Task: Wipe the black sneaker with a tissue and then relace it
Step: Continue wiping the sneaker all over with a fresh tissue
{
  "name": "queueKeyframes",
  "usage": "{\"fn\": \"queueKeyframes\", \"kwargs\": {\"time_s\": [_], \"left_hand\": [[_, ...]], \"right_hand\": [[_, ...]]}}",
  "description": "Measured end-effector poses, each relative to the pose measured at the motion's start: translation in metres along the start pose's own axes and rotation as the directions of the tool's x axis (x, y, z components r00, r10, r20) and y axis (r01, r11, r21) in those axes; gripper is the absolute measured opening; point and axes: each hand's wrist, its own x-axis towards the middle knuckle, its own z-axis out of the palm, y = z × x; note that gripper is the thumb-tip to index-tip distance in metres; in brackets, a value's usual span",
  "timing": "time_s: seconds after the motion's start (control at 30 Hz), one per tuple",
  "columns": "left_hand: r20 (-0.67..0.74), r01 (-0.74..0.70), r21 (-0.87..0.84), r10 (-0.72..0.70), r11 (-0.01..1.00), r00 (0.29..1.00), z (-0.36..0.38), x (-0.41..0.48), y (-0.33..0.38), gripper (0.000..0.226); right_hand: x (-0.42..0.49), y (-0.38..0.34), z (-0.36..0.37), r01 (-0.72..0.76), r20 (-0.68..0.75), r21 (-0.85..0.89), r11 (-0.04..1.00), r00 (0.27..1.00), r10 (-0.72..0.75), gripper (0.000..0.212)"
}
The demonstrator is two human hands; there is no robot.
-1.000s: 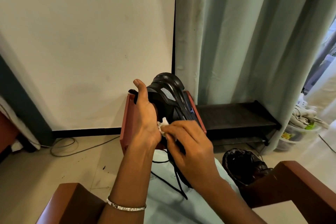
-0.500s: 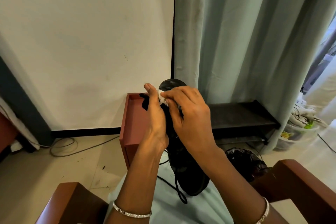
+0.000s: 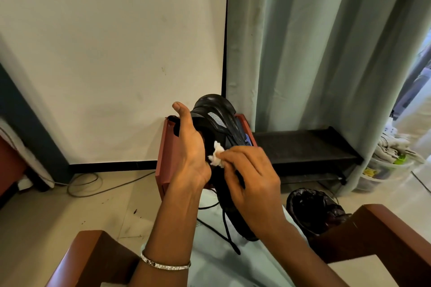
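Black sneaker with pale blue side patches (image 3: 218, 123) held upright above lap, left hand (image 3: 190, 151) in closed grip around its side, right hand (image 3: 250, 182) pinching crumpled white tissue (image 3: 216, 155) against upper, loose black lace (image 3: 227, 228) dangling below.
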Motion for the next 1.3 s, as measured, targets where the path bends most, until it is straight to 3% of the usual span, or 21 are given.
{"fn": "queueKeyframes", "kwargs": {"time_s": [0.1, 0.23, 0.37, 0.6, 0.73, 0.83, 0.9, 1.0, 1.07, 1.1, 1.3], "left_hand": [[0.000, 0.020, 0.041, -0.020, 0.999, 1.000, -0.002, -0.002, -0.001, 0.129], [-0.018, 0.001, -0.022, -0.002, 1.000, 1.000, -0.005, -0.001, 0.001, 0.104], [-0.070, -0.018, -0.053, 0.015, 0.998, 0.997, -0.007, 0.001, 0.001, 0.113], [-0.043, 0.038, -0.018, -0.039, 0.999, 0.998, -0.009, 0.008, -0.005, 0.131], [-0.063, 0.015, -0.023, -0.017, 1.000, 0.998, -0.011, 0.009, -0.004, 0.115], [-0.080, -0.001, -0.074, -0.005, 0.997, 0.997, -0.012, 0.009, -0.002, 0.106], [-0.089, 0.002, -0.074, -0.009, 0.997, 0.996, -0.011, 0.009, -0.003, 0.110], [-0.060, 0.043, -0.067, -0.047, 0.997, 0.997, -0.009, 0.009, -0.005, 0.129], [-0.046, 0.062, -0.043, -0.064, 0.997, 0.997, -0.008, 0.008, -0.007, 0.135], [-0.045, 0.055, -0.026, -0.056, 0.998, 0.997, -0.006, 0.004, -0.008, 0.132], [-0.075, -0.006, -0.025, 0.004, 1.000, 0.997, -0.008, -0.002, 0.000, 0.092]], "right_hand": [[0.016, 0.003, 0.001, -0.029, -0.062, -0.008, 1.000, 0.998, 0.029, 0.016], [0.001, 0.003, 0.001, 0.051, 0.021, 0.001, 0.999, 0.998, -0.051, 0.014], [-0.015, 0.006, 0.000, 0.165, 0.083, -0.036, 0.986, 0.983, -0.162, 0.010], [0.026, 0.023, -0.006, -0.017, 0.034, -0.006, 1.000, 0.999, 0.017, 0.015], [0.008, 0.021, -0.006, -0.001, 0.098, 0.001, 1.000, 0.995, 0.001, 0.017], [-0.018, 0.014, -0.006, 0.107, 0.146, -0.033, 0.994, 0.984, -0.101, 0.021], [-0.021, 0.012, -0.005, 0.148, 0.151, -0.033, 0.988, 0.978, -0.142, 0.034], [-0.001, 0.012, -0.006, 0.090, 0.064, -0.029, 0.995, 0.994, -0.088, 0.045], [0.019, 0.016, -0.007, 0.019, 0.030, -0.010, 1.000, 0.999, -0.018, 0.032], [0.027, 0.020, -0.007, -0.012, 0.040, 0.003, 1.000, 0.999, 0.012, 0.021], [0.015, 0.028, -0.012, 0.008, 0.070, 0.029, 1.000, 0.998, -0.010, 0.020]]}}
